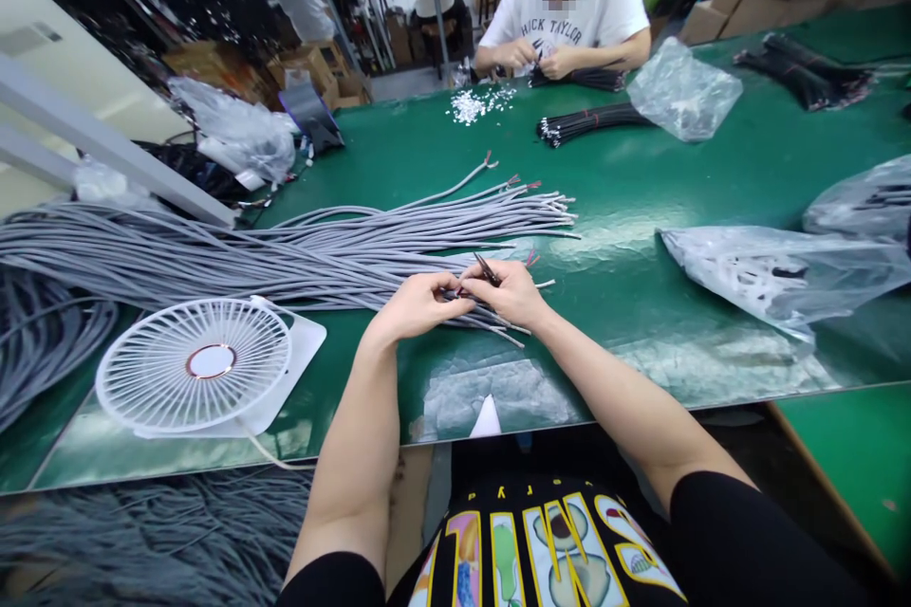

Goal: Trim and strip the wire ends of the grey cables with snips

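Observation:
A thick bundle of grey cables (pixel 342 242) lies across the green table, cut ends toward the right, a few showing red inner wires. Over the near ends, my left hand (pixel 423 305) is closed, thumb and fingers pinching a grey cable end that is mostly hidden by the fingers. My right hand (pixel 513 296) meets it fingertip to fingertip. It is wrapped around a small dark pointed tool (pixel 487 268), whose exact kind I cannot make out. More grey cable ends (pixel 509 332) stick out below my right hand.
A white fan (pixel 199 365) lies at the left near the table edge. Plastic bags (pixel 783 275) rest on the right. Across the table, a person (pixel 569 19) handles black cables (pixel 594 121) beside small white pieces (pixel 476 104). A metal post (pixel 120 147) slants at the left.

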Demonstrator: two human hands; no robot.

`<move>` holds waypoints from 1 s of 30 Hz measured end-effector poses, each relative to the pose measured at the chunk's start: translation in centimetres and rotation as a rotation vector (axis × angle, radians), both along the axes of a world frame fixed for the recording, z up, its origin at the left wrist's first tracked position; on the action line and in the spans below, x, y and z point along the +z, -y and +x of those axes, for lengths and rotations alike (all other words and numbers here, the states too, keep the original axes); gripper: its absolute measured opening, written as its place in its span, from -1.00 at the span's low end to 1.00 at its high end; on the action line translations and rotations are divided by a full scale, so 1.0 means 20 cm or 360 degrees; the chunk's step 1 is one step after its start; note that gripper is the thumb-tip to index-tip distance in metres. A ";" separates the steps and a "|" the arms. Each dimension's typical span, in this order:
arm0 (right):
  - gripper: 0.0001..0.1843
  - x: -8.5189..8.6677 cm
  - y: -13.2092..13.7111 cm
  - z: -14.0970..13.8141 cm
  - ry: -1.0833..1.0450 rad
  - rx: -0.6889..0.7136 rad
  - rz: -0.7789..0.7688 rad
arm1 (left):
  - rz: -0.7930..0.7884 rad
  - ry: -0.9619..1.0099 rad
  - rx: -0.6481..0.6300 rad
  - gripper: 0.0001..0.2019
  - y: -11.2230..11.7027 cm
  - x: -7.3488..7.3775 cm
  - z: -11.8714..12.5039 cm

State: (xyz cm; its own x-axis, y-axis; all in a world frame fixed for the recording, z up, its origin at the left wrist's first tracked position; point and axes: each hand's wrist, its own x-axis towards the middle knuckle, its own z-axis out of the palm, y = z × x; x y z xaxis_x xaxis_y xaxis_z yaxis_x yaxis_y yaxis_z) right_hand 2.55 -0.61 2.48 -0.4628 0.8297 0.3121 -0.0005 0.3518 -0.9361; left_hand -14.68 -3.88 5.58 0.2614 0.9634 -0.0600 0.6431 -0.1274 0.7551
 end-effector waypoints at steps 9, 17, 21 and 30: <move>-0.77 -0.02 -0.01 0.00 -0.0114 0.0009 -0.0116 | 0.0103 0.0399 0.0181 -0.67 0.03 -0.10 -0.02; -0.65 -0.09 -0.06 -0.11 -0.0421 0.0116 -0.0916 | 0.0078 0.0837 0.0074 -0.41 0.02 -0.14 -0.06; -0.62 -0.12 -0.07 -0.14 -0.0479 0.0160 -0.1091 | 0.0205 0.0707 0.0070 -0.65 0.01 -0.18 -0.07; -0.70 -0.06 -0.09 0.00 0.0108 -0.0156 -0.0136 | 0.0070 0.0965 0.0279 -0.68 -0.01 -0.19 -0.07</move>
